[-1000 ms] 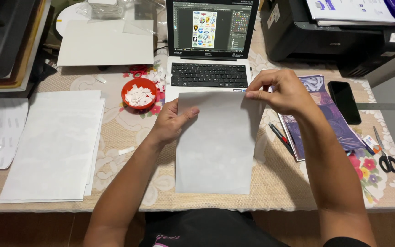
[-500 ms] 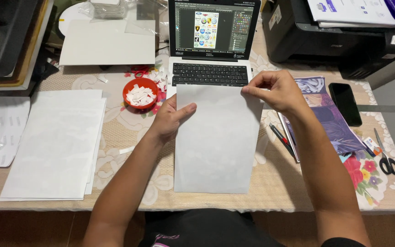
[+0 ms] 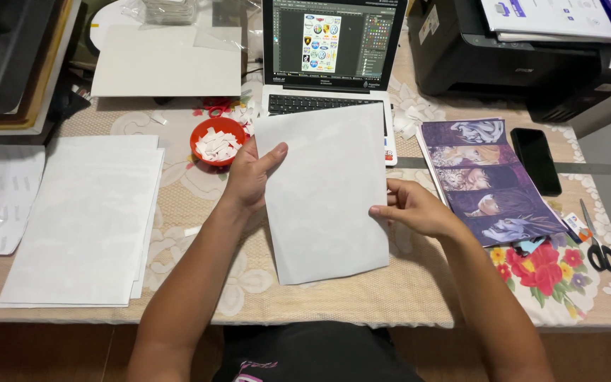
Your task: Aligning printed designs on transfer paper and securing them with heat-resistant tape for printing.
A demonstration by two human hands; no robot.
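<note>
A cluttered desk under a beige lace-patterned tablecloth point(image 3: 199, 283) fills the view, with a laptop point(image 3: 334, 64) at 12 o'clock, a black printer point(image 3: 525, 64) at 1 and a paper stack point(image 3: 86, 219) at 9. The sheet point(image 3: 327, 191), centre, now lies tilted over the laptop's front edge. The left hand point(image 3: 249, 177) pins its left edge, thumb on top; the right hand point(image 3: 415, 209) has dropped from the top corner to pinch the right edge. The sheet is matte, pale, rectangular. A round red bowl point(image 3: 217, 141) of white scraps sits at 11; glossy prints point(image 3: 489, 180), a phone point(image 3: 535, 161) and scissors point(image 3: 597, 240) lie at 3.
</note>
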